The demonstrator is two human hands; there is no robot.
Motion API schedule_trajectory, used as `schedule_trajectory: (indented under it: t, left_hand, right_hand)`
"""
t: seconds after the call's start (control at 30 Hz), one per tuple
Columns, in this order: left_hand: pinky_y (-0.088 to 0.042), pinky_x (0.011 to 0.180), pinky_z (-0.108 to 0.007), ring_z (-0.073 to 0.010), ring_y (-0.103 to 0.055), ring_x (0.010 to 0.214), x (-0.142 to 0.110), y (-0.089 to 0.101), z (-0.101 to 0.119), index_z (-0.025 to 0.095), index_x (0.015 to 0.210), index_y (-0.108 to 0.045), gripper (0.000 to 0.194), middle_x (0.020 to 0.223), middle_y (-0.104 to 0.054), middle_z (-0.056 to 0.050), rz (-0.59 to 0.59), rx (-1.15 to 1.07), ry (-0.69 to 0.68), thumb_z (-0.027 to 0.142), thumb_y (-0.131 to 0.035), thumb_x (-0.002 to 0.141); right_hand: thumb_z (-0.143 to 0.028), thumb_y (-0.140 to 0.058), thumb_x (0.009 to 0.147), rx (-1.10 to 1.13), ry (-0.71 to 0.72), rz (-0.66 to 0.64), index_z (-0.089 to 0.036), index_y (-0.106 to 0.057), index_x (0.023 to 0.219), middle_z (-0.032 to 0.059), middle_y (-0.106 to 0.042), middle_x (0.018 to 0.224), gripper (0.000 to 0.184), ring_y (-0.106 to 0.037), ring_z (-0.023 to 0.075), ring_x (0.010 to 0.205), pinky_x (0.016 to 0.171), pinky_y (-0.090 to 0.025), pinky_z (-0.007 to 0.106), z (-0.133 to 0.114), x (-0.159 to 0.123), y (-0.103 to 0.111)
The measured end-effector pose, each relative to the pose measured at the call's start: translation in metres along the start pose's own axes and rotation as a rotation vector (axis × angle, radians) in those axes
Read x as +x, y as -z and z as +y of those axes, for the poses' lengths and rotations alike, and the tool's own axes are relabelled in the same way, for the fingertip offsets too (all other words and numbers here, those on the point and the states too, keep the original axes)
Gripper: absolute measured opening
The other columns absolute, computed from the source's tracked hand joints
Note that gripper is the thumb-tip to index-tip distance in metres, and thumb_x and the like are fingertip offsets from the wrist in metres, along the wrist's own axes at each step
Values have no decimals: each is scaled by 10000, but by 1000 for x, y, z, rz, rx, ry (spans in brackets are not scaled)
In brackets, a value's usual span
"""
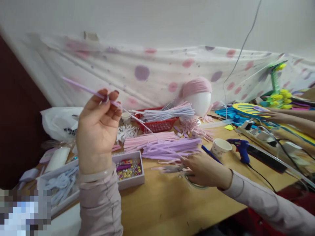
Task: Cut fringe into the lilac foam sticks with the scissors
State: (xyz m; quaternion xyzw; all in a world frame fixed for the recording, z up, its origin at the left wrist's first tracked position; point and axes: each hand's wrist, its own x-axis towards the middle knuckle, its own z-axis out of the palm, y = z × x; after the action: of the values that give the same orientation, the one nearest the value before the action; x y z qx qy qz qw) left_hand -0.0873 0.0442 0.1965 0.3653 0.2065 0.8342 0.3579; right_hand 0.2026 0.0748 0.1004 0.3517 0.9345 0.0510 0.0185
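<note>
My left hand (98, 131) is raised at the left, its thumb and fingers pinching a lilac pipe cleaner (81, 86). One end sticks out to the upper left; the other side slants down as a thinner strand across the table toward my right hand (206, 168). My right fingers are closed at the strand's lower end, just above a pair of scissors (169, 169) lying on the table, whose handles my hand partly covers. Behind my right hand lie a bundle of lilac pipe cleaners (169, 149) and a bundle of pink pipe cleaners (147, 141).
A white box of beads (140, 178) and a box of pale blue strands (59, 185) stand left. Behind are a red basket (157, 125) and a white head form (200, 103). Right are a paper cup (221, 147), blue glue gun (242, 150), power strip (256, 134) and another person's hand (275, 116).
</note>
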Motion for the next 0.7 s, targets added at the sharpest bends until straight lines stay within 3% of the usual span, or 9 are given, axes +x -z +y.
schedule_trajectory:
  t: [0.23,0.37,0.5,0.57,0.6,0.7]
  left_hand:
    - [-492,577,-193,-101,-577,647,-6,1,12,206,808,-710,200,789,-707,27,-79,27,-14,49,-588,821]
    - [-506,542,-171,-90,-569,599,-8,-3,11,174,801,-715,211,717,-692,13,-112,30,10,19,-573,817]
    - [-514,522,-161,-79,-584,564,-10,-7,11,180,858,-706,248,690,-705,18,-129,78,48,-8,-550,816]
    - [-530,523,-176,-91,-609,565,-12,-8,10,163,943,-692,266,706,-714,8,-204,123,115,-13,-588,772]
    - [-541,532,-188,-99,-623,570,-14,-10,8,158,988,-680,299,716,-716,7,-263,149,163,-8,-615,748]
    - [-549,537,-222,-117,-646,556,-21,-16,-5,174,999,-646,336,705,-708,25,-431,223,305,53,-717,694]
  right_hand:
    - [-277,-600,750,62,40,-25,-194,-627,1058,71,-694,825,320,-627,214,764,659,-380,284,-9,-13,-14]
    - [-281,-570,789,122,-3,33,-198,-636,1015,70,-694,827,250,-630,206,756,657,-397,284,-9,-19,-24]
    - [-233,-611,718,113,37,-44,-203,-632,916,56,-689,784,201,-622,208,690,605,-371,291,-2,-22,-26]
    - [-242,-605,740,149,-59,67,-200,-606,849,46,-664,745,117,-595,192,647,578,-353,288,2,-23,-23]
    - [-271,-592,779,206,-141,176,-200,-581,812,31,-631,695,79,-565,175,608,560,-345,284,3,-24,-22]
    - [-382,-581,853,594,-340,581,-215,-512,772,-17,-526,620,198,-496,138,550,526,-370,264,-2,-31,-23]
